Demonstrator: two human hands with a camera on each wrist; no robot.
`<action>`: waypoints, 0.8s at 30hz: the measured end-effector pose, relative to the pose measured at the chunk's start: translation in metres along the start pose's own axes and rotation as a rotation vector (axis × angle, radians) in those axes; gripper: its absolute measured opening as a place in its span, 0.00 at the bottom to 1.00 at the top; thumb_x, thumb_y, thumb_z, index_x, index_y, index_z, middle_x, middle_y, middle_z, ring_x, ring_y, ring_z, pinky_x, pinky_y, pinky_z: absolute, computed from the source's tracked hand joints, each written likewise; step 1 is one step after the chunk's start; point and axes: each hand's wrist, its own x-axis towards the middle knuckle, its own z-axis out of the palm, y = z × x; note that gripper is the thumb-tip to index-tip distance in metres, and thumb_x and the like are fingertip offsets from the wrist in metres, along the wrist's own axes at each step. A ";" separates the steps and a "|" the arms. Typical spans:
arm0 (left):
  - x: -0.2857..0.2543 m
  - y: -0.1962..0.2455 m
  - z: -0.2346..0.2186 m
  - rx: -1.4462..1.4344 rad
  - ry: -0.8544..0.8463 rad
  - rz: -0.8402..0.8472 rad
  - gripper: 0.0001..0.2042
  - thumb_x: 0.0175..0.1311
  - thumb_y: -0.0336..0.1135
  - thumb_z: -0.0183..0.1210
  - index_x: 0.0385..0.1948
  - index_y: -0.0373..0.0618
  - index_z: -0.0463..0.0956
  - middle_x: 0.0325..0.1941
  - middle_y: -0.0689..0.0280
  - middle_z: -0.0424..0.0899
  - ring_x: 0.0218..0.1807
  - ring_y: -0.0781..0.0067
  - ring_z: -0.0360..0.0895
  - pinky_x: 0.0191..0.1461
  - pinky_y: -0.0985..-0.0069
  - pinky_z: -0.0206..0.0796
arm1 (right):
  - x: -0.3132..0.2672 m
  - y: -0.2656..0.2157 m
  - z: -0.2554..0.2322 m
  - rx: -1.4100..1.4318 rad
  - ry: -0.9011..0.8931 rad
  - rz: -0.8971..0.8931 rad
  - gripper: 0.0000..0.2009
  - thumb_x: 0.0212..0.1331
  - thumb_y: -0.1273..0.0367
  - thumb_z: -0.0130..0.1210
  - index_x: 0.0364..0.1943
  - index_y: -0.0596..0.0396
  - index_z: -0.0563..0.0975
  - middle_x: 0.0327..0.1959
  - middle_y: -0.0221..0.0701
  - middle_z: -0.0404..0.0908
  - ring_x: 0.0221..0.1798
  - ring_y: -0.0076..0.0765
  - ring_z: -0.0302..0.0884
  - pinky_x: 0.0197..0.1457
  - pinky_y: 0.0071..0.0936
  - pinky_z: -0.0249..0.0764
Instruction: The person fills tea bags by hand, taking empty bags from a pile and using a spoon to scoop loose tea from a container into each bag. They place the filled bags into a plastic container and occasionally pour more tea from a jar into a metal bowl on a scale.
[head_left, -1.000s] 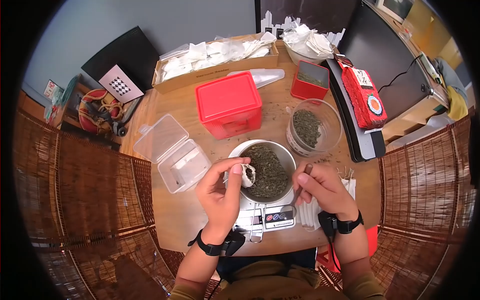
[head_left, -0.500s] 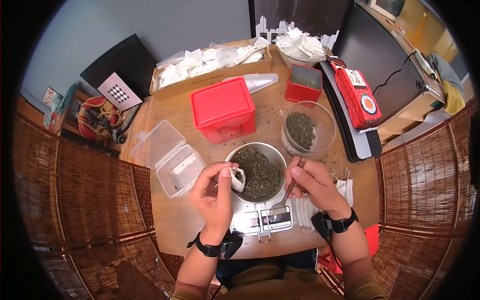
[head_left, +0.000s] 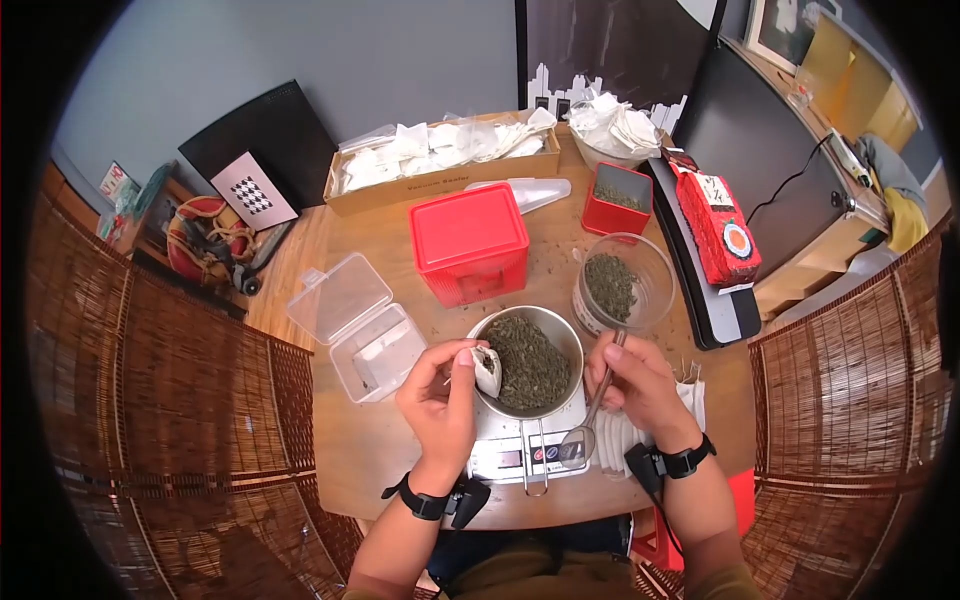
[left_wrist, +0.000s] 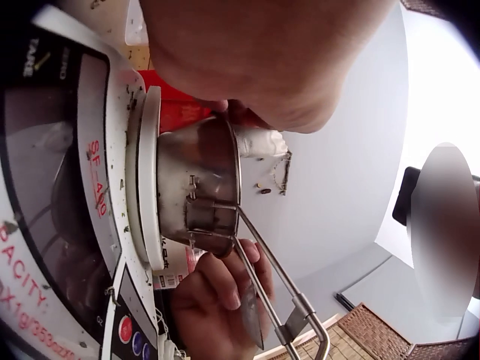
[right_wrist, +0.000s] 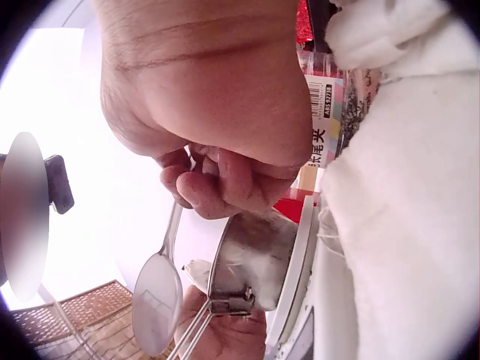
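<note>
The left hand [head_left: 440, 395] pinches a tea bag [head_left: 487, 370] at the metal cup's [head_left: 530, 355] rim; beside the cup, the right hand [head_left: 635, 385] grips a spoon [head_left: 590, 420], bowl down.

scale [left_wrist: 94, 161]: "SF-400" | cardboard box [head_left: 450, 180]: "Vacuum Sealer"

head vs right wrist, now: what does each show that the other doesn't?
Head only: the whole tabletop, with the red box, the glass jar of tea, the clear plastic container, and the left hand pinching a small tea bag at the pot's rim.
Right wrist only: the spoon bowl's empty inside and the jar's barcode label.
Both: the right hand gripping the spoon, beside the metal pot on the scale.
</note>
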 end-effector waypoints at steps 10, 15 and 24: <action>0.000 -0.006 0.001 -0.008 0.001 0.060 0.08 0.82 0.27 0.58 0.50 0.35 0.85 0.49 0.58 0.93 0.46 0.77 0.86 0.50 0.79 0.74 | -0.003 -0.002 0.001 -0.070 0.153 -0.149 0.16 0.84 0.57 0.55 0.44 0.57 0.81 0.25 0.22 0.74 0.24 0.14 0.64 0.28 0.17 0.58; -0.001 -0.004 0.002 -0.016 0.017 0.006 0.08 0.82 0.28 0.59 0.51 0.35 0.85 0.49 0.58 0.93 0.45 0.79 0.85 0.48 0.81 0.73 | -0.004 0.001 -0.001 -0.131 0.222 -0.293 0.17 0.83 0.58 0.58 0.49 0.60 0.86 0.26 0.23 0.78 0.25 0.14 0.67 0.28 0.16 0.60; -0.002 0.000 0.003 -0.023 -0.005 0.005 0.08 0.82 0.27 0.59 0.52 0.35 0.84 0.50 0.57 0.93 0.49 0.77 0.87 0.53 0.79 0.76 | -0.014 -0.011 0.003 -0.262 0.024 -0.255 0.12 0.83 0.66 0.57 0.51 0.61 0.86 0.31 0.27 0.82 0.28 0.17 0.76 0.30 0.17 0.69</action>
